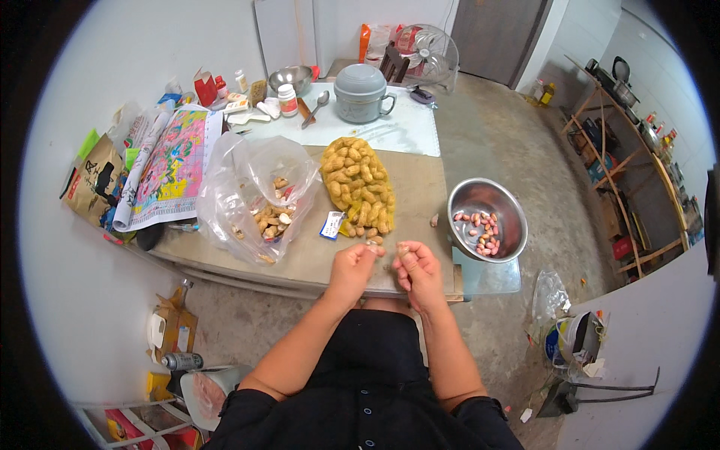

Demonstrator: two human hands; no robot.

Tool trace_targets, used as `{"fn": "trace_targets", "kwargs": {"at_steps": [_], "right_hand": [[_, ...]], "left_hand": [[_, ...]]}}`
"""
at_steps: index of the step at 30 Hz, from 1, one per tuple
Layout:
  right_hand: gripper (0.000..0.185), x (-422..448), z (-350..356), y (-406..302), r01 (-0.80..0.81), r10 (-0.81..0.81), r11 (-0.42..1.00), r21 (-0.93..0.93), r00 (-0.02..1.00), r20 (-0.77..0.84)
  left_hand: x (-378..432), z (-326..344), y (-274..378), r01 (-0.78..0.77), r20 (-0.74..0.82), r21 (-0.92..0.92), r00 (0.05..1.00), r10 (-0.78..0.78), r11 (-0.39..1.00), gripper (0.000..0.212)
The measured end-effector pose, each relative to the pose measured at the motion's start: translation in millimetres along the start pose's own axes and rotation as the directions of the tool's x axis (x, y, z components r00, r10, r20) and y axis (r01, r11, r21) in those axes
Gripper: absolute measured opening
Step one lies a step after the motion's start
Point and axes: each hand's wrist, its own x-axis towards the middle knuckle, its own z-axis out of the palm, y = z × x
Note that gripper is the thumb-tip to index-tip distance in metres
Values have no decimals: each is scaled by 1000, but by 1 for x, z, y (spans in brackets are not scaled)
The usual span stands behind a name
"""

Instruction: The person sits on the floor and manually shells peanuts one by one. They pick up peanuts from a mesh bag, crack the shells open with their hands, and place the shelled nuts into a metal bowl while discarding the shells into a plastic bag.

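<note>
My left hand (352, 270) pinches a small pale piece, seemingly peanut shell, at the table's near edge. My right hand (419, 273) holds a peanut shell piece (403, 248) between thumb and forefinger, a short gap away. Just beyond them lies a yellow mesh bag of unshelled peanuts (360, 180), a few loose peanuts (373, 233) at its near end. A clear plastic bag (225, 197) on the left contains broken peanut shells (271, 220). To the right, a steel bowl (509, 197) has several reddish shelled kernels (487, 233) in its bottom.
On the table's far part stand a grey lidded pot (360, 93), a spoon (315, 109), a white bottle (287, 100) and a metal bowl (289, 79). A colourful printed sheet (183, 152) lies at left. A fan (424, 53) and wooden shelving (613, 157) are farther off.
</note>
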Motion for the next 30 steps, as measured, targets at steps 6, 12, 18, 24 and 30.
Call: {"fn": "trace_targets", "kwargs": {"at_steps": [6, 12, 18, 24, 30], "right_hand": [[21, 2, -8, 5, 18, -14, 977, 213, 1000, -20], [24, 2, -9, 2, 34, -24, 960, 277, 999, -38], [29, 5, -8, 8, 52, -47, 959, 279, 999, -25], [20, 3, -6, 3, 21, -2, 963, 268, 998, -69], [27, 6, -17, 17, -13, 25, 962, 274, 999, -39]], "left_hand": [[5, -12, 36, -195, 146, 715, 981, 129, 672, 34], [18, -8, 43, -349, 151, 646, 930, 335, 679, 33], [34, 23, 77, 160, 161, -95, 976, -144, 982, 31], [86, 105, 109, 325, 420, -216, 882, -213, 921, 34], [106, 158, 101, 392, 440, -278, 863, -247, 877, 55]]}}
